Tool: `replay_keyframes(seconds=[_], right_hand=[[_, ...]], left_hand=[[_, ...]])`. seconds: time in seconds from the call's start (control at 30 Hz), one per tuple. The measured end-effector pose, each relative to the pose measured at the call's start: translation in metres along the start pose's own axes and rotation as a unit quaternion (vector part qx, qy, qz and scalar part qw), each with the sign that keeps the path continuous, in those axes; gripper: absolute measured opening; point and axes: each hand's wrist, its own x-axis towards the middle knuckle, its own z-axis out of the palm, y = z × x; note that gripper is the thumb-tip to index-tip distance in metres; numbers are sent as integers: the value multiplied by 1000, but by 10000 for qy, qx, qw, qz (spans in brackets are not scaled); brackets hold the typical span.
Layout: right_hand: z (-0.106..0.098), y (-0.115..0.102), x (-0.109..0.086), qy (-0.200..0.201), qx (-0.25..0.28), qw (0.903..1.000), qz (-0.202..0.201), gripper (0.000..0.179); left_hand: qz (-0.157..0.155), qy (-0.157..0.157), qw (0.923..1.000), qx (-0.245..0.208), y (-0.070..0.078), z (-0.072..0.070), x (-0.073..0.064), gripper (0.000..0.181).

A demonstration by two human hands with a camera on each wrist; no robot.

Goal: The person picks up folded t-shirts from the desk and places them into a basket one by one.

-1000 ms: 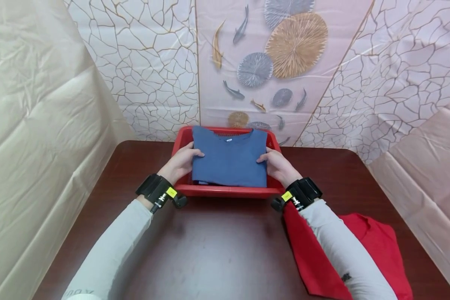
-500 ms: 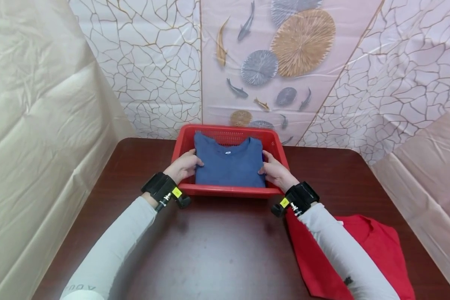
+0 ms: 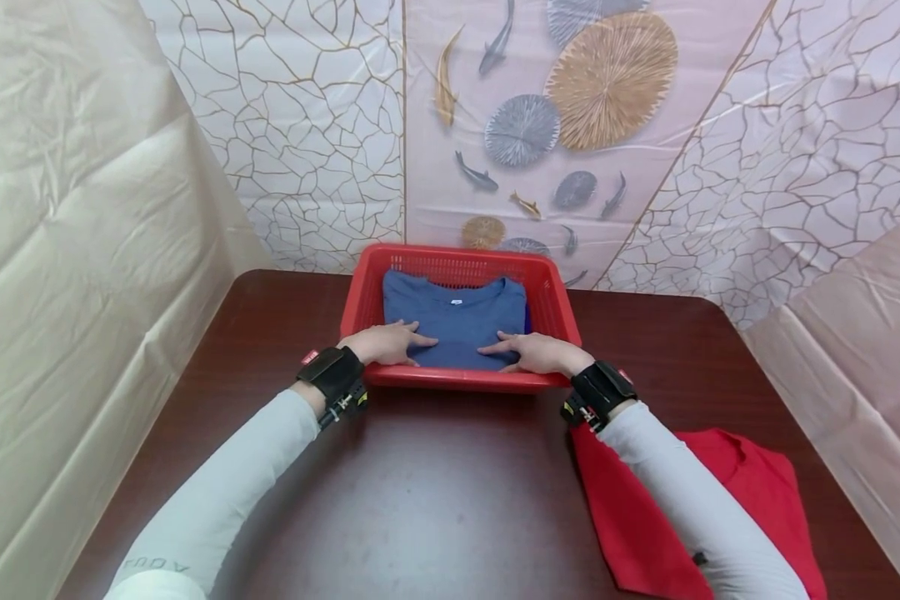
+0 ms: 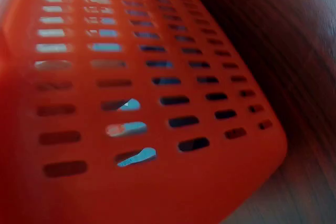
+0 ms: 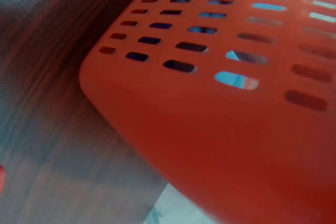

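A folded blue T-shirt [image 3: 457, 317] lies flat inside a red plastic basket [image 3: 457, 380], its collar and small label toward the back. My left hand [image 3: 390, 342] rests on the shirt's left front part with fingers spread. On the right front part my right hand [image 3: 534, 351] lies the same way, fingers stretched toward the middle. Both wrists pass over the basket's rim. In the left wrist view the slotted basket wall [image 4: 157, 192] fills most of the picture and hides the hand. The right wrist view likewise shows mainly the basket's wall [image 5: 173, 114].
A folded red garment [image 3: 757, 475] lies on the dark wooden table [image 3: 435, 500] at the right, partly under my right forearm. Patterned cloth [image 3: 315, 150] hangs behind the table, with pale sheets [image 3: 105, 250] at the sides. Something dark blue [image 3: 528, 318] shows beside the shirt's right edge.
The blue T-shirt has gone down into the basket and lies flat. Both hands have let go of its side edges and moved inward on top of it, fingers spread.
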Motion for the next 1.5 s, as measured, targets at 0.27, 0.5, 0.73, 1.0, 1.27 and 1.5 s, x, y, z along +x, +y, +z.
replay_keyframes(seconds=[0.27, 0.5, 0.73, 1.0, 1.27, 1.5], right_hand=[[1, -1, 0, 821, 61, 9965, 164, 49], [-6, -14, -28, 2963, -43, 9551, 41, 18], [-4, -32, -85, 3789, -350, 9248, 16, 24], [14, -15, -141, 4350, -698, 8967, 421, 11], [41, 33, -182, 4461, -741, 8835, 1224, 16], [54, 83, -220, 4075, -623, 8880, 2039, 25]], left_hand=[[20, 921, 9958, 1, 4, -2, -3, 45], [161, 3122, 9499, 24, 38, -17, -27, 13], [540, 3892, 9191, 285, 104, -18, -60, 13], [1051, 3946, 9122, 331, 154, 11, -62, 16], [1122, 3735, 9197, 452, 187, 52, -36, 23], [994, 3236, 9392, 570, 207, 86, -9, 27]])
